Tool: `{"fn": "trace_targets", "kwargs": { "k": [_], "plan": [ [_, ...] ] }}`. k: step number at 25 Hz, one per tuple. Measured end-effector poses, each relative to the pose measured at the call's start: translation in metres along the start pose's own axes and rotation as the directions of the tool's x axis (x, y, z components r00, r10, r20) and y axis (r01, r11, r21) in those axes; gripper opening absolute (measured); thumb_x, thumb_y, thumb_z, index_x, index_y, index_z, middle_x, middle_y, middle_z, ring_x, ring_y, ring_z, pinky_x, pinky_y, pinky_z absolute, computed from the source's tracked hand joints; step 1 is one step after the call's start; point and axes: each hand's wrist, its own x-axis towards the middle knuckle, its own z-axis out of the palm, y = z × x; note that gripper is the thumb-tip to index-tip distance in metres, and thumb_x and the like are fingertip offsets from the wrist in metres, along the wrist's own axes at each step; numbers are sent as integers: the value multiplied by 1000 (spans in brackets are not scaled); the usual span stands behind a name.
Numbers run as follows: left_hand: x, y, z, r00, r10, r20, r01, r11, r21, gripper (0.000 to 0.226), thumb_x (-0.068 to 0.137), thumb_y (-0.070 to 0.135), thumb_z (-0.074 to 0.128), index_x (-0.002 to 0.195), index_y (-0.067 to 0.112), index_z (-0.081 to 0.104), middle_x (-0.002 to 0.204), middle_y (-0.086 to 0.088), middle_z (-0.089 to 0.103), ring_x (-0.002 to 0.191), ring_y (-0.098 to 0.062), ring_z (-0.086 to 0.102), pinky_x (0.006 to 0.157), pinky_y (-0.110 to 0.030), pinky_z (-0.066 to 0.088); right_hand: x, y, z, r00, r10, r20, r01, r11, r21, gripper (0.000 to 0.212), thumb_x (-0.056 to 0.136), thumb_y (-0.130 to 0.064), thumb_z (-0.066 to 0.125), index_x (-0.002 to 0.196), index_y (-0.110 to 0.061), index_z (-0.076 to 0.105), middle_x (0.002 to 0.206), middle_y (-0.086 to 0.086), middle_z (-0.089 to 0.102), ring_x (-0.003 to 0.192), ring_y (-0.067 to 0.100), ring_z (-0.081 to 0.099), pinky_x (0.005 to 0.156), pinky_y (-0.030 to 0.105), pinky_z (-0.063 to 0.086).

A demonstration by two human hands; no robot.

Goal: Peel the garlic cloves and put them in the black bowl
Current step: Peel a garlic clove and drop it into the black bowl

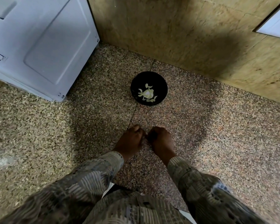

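Left hand point(130, 139) and right hand point(161, 140) were curled together, couldn't tell what either grip pinched; a slippery clove could've shot off, missing the black bowl point(160, 84).

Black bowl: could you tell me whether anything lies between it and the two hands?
Nothing visible does: only bare speckled surface separates the left hand and right hand from the black bowl.

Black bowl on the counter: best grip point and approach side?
Probably pinch the bowl by its near rim, coming from above on the person's side. It stands upright and open, so the rim is exposed all round, but the wall stands close behind its far side.
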Motion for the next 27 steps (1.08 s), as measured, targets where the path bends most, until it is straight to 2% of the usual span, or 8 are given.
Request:
{"fn": "trace_targets", "kwargs": {
  "k": [7, 14, 17, 19, 21, 23, 24, 27],
  "plan": [
    [0, 5, -3, 1000, 6, -20, -6, 1000, 6, 10, 95, 20, 59, 97, 11, 61, 108, -6, 55, 99, -25, 57, 82, -37, 46, -5, 4, 9, 994, -102, -45, 99, 993, -70, 20, 99, -38, 58, 92, -20, 62, 91, -1, 53, 79, 20, 56, 68, 33, 47],
    [-4, 28, -18, 957, -292, -8, 268, 890, -369, 17, 92, 19, 60, 75, 16, 61, 74, -1, 62, 72, -24, 61, 62, -37, 48, -23, -2, -14, 999, -16, 52, -3, 936, 352, 19, 99, -26, 58, 85, -24, 70, 79, -5, 70, 69, 16, 65, 60, 30, 50],
    [-10, 61, -34, 760, -541, 361, 510, 150, -847, 22, 97, 7, 53, 82, 8, 69, 67, -6, 65, 67, -23, 60, 59, -35, 50, -43, 2, -33, 932, -323, -166, 351, 920, 178, 14, 101, -19, 59, 90, -18, 67, 84, -6, 62, 72, 11, 55, 61, 29, 40],
    [-15, 87, -47, 701, -474, 533, 453, -282, -846, 25, 101, 2, 46, 88, 2, 68, 70, -9, 65, 67, -20, 60, 58, -31, 55, -53, 4, -52, 845, -483, -230, 512, 855, 86, 11, 101, -17, 58, 93, -16, 66, 89, -3, 63, 76, 13, 57, 65, 29, 44],
    [-24, 110, -57, 781, -539, 314, 353, -35, -935, 24, 102, 6, 49, 87, 5, 68, 75, -7, 69, 72, -23, 65, 62, -30, 58, -68, -5, -74, 894, -382, -235, 436, 863, 255, 13, 97, -10, 59, 89, -15, 68, 85, -2, 67, 73, 13, 61, 63, 23, 47],
    [-38, 120, -57, 878, -367, -307, 106, 775, -623, 19, 102, 15, 54, 90, 9, 67, 85, -2, 69, 77, -19, 64, 65, -26, 51, -80, -20, -98, 997, -61, 39, 16, 716, 698, 22, 95, -1, 55, 81, -11, 69, 76, 3, 68, 64, 15, 61, 60, 27, 49],
    [-43, 120, -60, 859, -142, -492, -22, 949, -314, 17, 103, 17, 54, 94, 10, 66, 90, -1, 65, 78, -15, 60, 66, -23, 43, -87, -25, -110, 963, 12, 268, -232, 535, 812, 24, 95, 0, 52, 80, -9, 68, 74, 6, 65, 62, 16, 59, 60, 30, 49],
    [-52, 137, -70, 829, 1, -559, -123, 976, -180, 11, 102, 13, 56, 98, 10, 66, 94, -1, 63, 80, -10, 56, 70, -20, 41, -103, -18, -132, 957, -74, 281, -198, 541, 818, 19, 98, -4, 52, 87, -7, 67, 74, 7, 65, 65, 18, 59, 63, 32, 50]
  ]
}}
